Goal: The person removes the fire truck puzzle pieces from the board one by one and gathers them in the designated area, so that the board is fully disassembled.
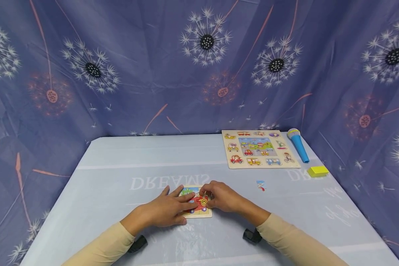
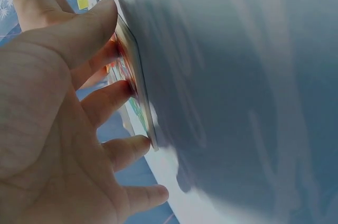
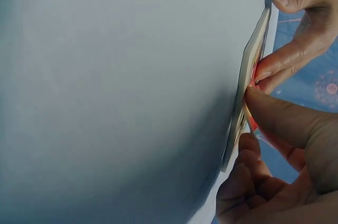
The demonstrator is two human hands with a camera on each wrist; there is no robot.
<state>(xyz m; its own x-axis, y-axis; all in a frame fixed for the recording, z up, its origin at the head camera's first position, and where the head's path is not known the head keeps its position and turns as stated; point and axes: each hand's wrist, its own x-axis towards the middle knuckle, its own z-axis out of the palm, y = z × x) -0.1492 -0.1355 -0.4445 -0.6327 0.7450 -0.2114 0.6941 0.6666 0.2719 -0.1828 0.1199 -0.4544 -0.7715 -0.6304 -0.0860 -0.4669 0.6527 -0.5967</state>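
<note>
A small wooden jigsaw puzzle [image 1: 199, 214] with a red vehicle picture lies on the table in front of me. My left hand [image 1: 166, 210] is spread over its left side, with straight fingers resting on the picture. At the right side, my right hand [image 1: 223, 197] pinches a puzzle piece [image 3: 253, 121] between thumb and curled fingers. In the right wrist view the piece looks tilted against the board, and the fingers hide much of it. A loose blue puzzle piece with a red part [image 1: 261, 185] lies to the right of my right hand.
Farther back on the right are a larger wooden vehicle puzzle board [image 1: 232, 164], a blue toy microphone [image 1: 299, 147] and a yellow block [image 1: 317, 171]. A pale cloth covers the table [image 1: 119, 151]. A patterned curtain [image 1: 146, 74] hangs behind it and at both sides.
</note>
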